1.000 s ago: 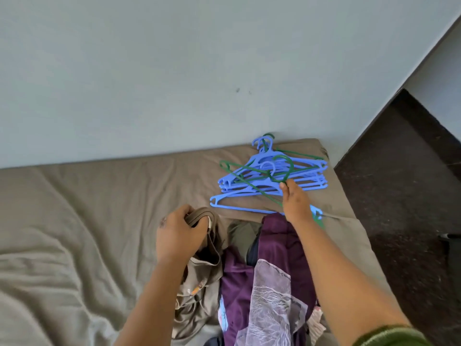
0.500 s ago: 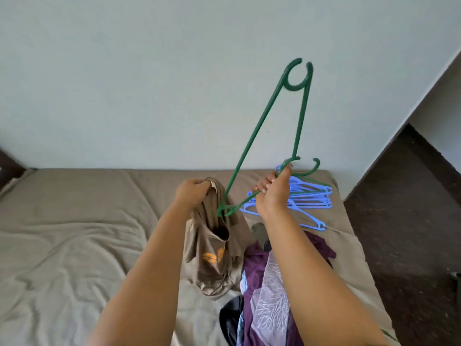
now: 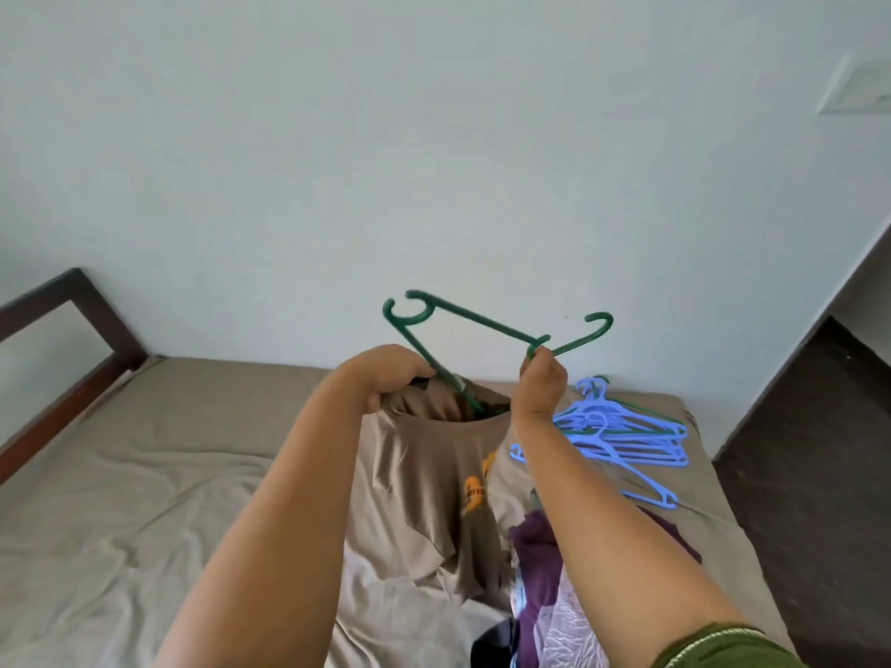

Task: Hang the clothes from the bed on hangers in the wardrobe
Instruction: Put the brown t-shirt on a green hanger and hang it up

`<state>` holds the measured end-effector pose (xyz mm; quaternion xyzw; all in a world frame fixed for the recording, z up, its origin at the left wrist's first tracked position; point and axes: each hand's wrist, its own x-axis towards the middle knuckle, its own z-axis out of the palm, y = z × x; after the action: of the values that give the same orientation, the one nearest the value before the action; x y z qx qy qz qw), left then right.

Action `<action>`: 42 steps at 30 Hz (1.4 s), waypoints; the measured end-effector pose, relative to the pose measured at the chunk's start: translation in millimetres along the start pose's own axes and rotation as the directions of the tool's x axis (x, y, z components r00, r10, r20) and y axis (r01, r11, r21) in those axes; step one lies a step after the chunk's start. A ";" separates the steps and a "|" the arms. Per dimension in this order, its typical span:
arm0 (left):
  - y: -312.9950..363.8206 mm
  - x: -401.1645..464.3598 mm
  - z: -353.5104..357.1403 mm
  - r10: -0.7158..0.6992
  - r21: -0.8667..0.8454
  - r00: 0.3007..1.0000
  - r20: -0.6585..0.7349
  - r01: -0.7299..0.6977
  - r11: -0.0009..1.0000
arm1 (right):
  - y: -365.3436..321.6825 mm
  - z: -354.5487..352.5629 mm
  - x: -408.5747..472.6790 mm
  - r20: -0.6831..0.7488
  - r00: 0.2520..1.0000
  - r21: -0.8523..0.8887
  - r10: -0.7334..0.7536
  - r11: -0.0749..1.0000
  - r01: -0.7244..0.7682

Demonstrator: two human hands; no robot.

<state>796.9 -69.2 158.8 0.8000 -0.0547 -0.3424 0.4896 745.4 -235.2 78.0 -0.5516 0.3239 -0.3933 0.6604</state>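
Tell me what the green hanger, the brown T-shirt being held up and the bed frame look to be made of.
Thin green hanger: probably moulded plastic, with uniform colour, a slight gloss and rounded hooks. Brown T-shirt with orange print: soft knit fabric, likely cotton or a blend; it drapes in loose folds with a matte look. Dark brown bed frame: looks like stained or lacquered wood, though laminate is possible.

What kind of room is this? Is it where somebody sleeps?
Most likely a bedroom. There is a bed with a rumpled tan sheet and a dark wooden frame set against a plain wall, and clothes and a pile of blue hangers lie on it.
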 end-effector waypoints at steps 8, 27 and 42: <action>-0.1 -25.6 -64.6 0.009 -0.210 0.992 0.130 0.019 0.977 | -10.4 -2.1 -1.4 0.158 0.961 -0.215 -0.228 0.942 0.259; 20.3 -36.9 -89.5 0.427 0.470 0.904 0.002 -0.378 0.798 | -33.6 10.1 -14.4 0.567 0.815 -0.543 -0.117 0.691 0.477; 25.6 -19.3 -69.5 0.566 0.405 0.820 0.084 -0.547 0.733 | -80.6 36.4 -59.0 0.813 0.580 -0.403 -0.055 0.667 0.627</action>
<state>830.3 -22.3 209.2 0.8388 -0.3510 -0.1427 0.3910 735.3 -172.8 163.5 -0.9101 0.0181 -0.1204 0.3961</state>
